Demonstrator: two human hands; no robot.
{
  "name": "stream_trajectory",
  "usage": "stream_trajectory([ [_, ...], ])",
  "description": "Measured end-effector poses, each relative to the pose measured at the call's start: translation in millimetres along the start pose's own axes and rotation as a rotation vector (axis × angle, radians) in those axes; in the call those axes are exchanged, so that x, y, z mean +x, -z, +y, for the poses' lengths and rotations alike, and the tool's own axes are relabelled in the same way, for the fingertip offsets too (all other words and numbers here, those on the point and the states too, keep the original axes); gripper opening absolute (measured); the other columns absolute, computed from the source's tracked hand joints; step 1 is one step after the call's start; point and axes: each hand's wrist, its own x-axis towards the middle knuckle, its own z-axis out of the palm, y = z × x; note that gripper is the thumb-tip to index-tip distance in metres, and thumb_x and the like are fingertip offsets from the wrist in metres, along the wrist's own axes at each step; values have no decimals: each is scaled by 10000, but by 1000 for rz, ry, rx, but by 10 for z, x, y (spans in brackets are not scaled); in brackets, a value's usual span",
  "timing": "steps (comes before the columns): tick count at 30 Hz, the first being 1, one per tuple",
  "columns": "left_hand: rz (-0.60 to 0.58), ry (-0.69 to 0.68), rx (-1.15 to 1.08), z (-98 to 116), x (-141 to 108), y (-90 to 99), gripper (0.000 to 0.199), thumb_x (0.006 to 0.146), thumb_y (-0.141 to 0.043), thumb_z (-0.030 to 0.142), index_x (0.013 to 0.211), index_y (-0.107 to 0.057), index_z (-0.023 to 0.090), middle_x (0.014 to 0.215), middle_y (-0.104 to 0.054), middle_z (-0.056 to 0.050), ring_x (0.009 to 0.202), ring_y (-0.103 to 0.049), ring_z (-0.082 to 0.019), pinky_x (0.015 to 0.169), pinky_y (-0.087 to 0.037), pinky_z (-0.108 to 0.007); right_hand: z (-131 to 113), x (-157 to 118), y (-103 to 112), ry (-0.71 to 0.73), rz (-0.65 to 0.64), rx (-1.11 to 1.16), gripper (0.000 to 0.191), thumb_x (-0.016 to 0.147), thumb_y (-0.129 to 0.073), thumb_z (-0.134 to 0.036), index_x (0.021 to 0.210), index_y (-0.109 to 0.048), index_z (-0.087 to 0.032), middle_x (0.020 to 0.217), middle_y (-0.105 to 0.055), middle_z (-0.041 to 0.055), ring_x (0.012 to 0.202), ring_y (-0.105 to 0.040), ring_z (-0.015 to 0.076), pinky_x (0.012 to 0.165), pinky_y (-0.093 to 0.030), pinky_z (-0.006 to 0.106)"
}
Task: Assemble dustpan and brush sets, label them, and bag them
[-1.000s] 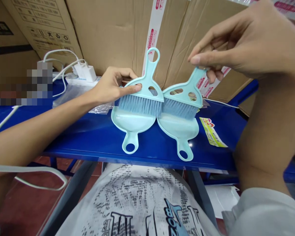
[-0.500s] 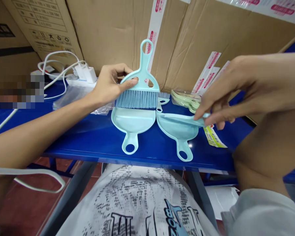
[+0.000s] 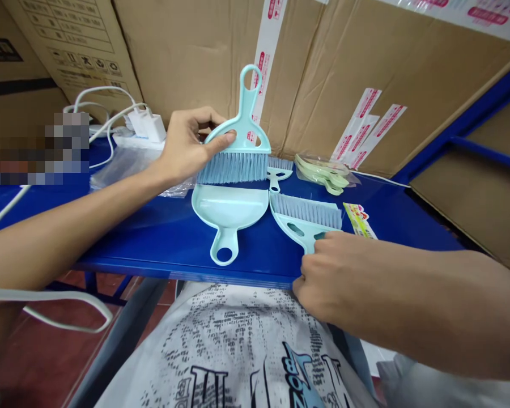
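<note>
My left hand [image 3: 195,136] is closed on the edge of a light-blue hand brush [image 3: 246,136], which stands with its handle up and bristles down. Just in front of those bristles, a light-blue dustpan [image 3: 229,207] lies with its handle towards me. My right hand [image 3: 323,272] wraps round the handle of a second light-blue brush [image 3: 301,224], whose bristles point away from me. This brush lies over a second dustpan [image 3: 276,211], of which little more than the left rim shows. Behind them is a smaller brush [image 3: 279,170].
Pale green pieces in a clear bag [image 3: 323,173] lie at the back of the blue table [image 3: 144,238]. A colourful label [image 3: 359,220] is to the right. Plastic bags [image 3: 127,170], white chargers [image 3: 147,126] and cables are at the left. Cardboard [image 3: 195,62] stands behind.
My right hand has moved down and left towards me, turning its brush from edge-on to flat over the right dustpan, handle towards me. The left hand and its brush have barely moved.
</note>
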Motion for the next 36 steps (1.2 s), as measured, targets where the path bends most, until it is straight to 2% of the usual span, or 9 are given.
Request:
stream_trajectory([
  [3,4,-15,22,-1,6,7,509,928,-817,621,960,-639,145,886,-694,45,852,-573,-94,711,-407,-273,3,51,50,79,-48,-52,266,874,-719,-151,675,-669,-322,644,-638,-16,565,-530,195,517,-356,378],
  [6,-4,-12,39,14,6,5,507,940,-799,621,955,-629,143,873,-680,37,848,-582,-98,714,-416,-272,14,75,178,182,-20,-81,336,819,-638,-1,653,-616,-293,699,-667,-33,585,-548,179,546,-354,367],
  [8,5,9,46,58,-1,-6,486,925,-796,619,935,-634,161,858,-677,24,837,-599,-116,701,-429,-279,-1,87,251,209,-4,-126,344,813,-619,32,668,-606,-280,752,-693,-35,621,-577,177,573,-368,359],
  [12,24,87,86,205,-17,-30,414,890,-768,623,905,-638,231,826,-676,-2,885,-643,-194,687,-458,-319,-77,149,291,213,-145,-334,310,839,-630,54,758,-625,-246,800,-698,-13,667,-593,174,627,-385,340],
  [16,21,119,124,293,-4,-19,470,877,-751,663,918,-633,210,784,-647,4,936,-607,-199,725,-437,-324,-125,199,273,204,-216,-466,296,868,-610,52,773,-592,-228,783,-666,-3,678,-571,176,645,-367,345],
  [24,20,106,136,302,0,4,458,877,-764,649,914,-636,211,809,-663,10,894,-594,-180,710,-393,-329,-98,261,289,134,-293,-415,369,832,-639,83,661,-520,-222,684,-595,-17,612,-524,158,623,-329,344],
  [27,-18,84,159,296,-10,7,420,927,-714,626,949,-632,215,803,-660,17,906,-588,-183,717,-379,-332,-79,293,280,155,-296,-408,346,872,-639,61,690,-551,-220,705,-603,-14,622,-521,154,615,-320,339],
  [31,-78,59,218,280,-10,23,415,988,-620,609,1023,-617,196,743,-621,32,945,-576,-181,745,-368,-331,-83,347,321,138,-402,-406,367,846,-684,48,643,-541,-222,642,-556,-29,552,-460,140,559,-282,350],
  [36,-69,95,247,311,-10,20,438,955,-635,636,1007,-631,201,744,-631,30,916,-569,-180,731,-377,-333,-84,410,383,220,-433,-386,342,871,-674,40,686,-584,-233,639,-558,-31,556,-458,149,554,-283,350],
])
